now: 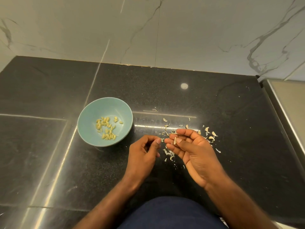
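A light blue bowl (pixel 85 120) stands on the black stone counter (pixel 49 96) and holds several peeled pale yellow garlic cloves (pixel 107 128). To its right, my right hand (pixel 189 146) lies palm up and pinches a small garlic clove (pixel 175 140) between thumb and fingers. My left hand (pixel 143 152) is just left of it, fingers curled, thumb and forefinger pinching a scrap of skin (pixel 162 140). The fingertips of the two hands almost meet. Garlic skins and several unpeeled cloves (pixel 209 134) lie scattered around and behind my right hand.
A marble-patterned wall (pixel 148 30) rises behind the counter. The counter ends in a raised edge (pixel 280 113) at the right. My dark blue clothing (pixel 170 214) fills the bottom middle.
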The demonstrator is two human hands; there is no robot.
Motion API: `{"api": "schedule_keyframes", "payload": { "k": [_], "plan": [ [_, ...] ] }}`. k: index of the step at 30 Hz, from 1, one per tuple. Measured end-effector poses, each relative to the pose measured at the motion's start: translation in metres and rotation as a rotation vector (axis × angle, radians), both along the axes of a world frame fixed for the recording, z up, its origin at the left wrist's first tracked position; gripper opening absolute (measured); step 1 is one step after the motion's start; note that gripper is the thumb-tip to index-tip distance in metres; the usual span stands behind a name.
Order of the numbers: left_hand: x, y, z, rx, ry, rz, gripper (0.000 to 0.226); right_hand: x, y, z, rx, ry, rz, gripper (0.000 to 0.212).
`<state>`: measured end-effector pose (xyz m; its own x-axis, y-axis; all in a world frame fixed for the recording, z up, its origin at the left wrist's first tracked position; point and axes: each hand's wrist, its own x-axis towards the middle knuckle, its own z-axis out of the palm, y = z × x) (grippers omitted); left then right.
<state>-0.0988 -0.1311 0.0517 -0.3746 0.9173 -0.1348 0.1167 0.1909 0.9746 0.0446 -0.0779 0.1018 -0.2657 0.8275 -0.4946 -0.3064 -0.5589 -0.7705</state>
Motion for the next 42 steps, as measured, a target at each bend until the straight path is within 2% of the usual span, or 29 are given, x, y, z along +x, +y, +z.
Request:
{"api": "schedule_keyframes", "payload": {
  "k": [3,6,8,11,15,20,23,24,29,36,40,42],
  "plan": [
    [0.005,-0.001,0.014,0.025,-0.100,-0.094,0.009,0.000,0.001,-0.002,0.083,-0.072,0.015,0.026],
    [0.006,0.001,0.022,-0.040,-0.266,-0.251,0.031,0.001,0.003,-0.003,0.104,-0.100,0.046,0.035],
    [0.007,0.002,0.023,-0.072,-0.387,-0.239,0.037,0.001,0.003,-0.002,0.111,-0.083,0.059,0.040],
    [0.006,0.003,0.021,-0.112,-0.495,-0.209,0.033,0.000,0.002,-0.006,0.118,-0.063,0.063,0.042],
    [0.004,0.002,0.017,-0.119,-0.534,-0.217,0.021,-0.001,0.000,-0.012,0.131,-0.067,0.066,0.038],
    [0.004,0.003,0.010,-0.144,-0.431,-0.127,0.017,0.006,0.016,-0.018,0.370,-0.373,-0.012,0.014],
    [0.002,0.003,0.007,-0.154,-0.370,-0.113,0.014,0.010,0.023,-0.022,0.452,-0.587,0.331,0.041],
    [0.001,0.003,0.007,-0.154,-0.348,-0.114,0.014,0.010,0.022,-0.023,0.444,-0.611,0.417,0.044],
    [0.000,0.004,0.006,-0.161,-0.310,-0.123,0.014,-0.003,0.009,-0.031,0.435,-0.554,0.352,0.012],
    [-0.006,0.000,0.005,-0.121,-0.365,-0.114,0.014,-0.002,0.011,-0.031,0.308,-0.370,0.293,0.008],
    [-0.008,0.000,0.012,-0.086,-0.639,-0.145,0.023,0.002,0.013,-0.028,0.247,-0.186,0.297,0.015],
    [-0.008,0.002,0.013,-0.083,-0.624,-0.148,0.025,0.003,0.013,-0.028,0.256,-0.175,0.295,0.015]
  ]
}}
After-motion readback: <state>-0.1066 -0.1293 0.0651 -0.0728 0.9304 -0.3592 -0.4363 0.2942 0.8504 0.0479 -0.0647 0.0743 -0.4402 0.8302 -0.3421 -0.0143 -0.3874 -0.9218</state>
